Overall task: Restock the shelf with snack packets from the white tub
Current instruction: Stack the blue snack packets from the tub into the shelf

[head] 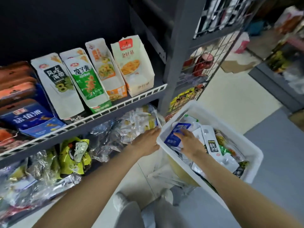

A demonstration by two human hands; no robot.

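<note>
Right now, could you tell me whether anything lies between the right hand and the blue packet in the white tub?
Nothing visible does: the right hand already rests on the blue packet, which lies on top inside the white tub.

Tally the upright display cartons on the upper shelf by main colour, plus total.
Upright display cartons on the upper shelf:
White with black lettering: 1
White with green front: 1
White with orange base: 1
Cream with red logo: 1
Total: 4
The blue and orange boxes further left lie flat, so they are not counted.
</note>
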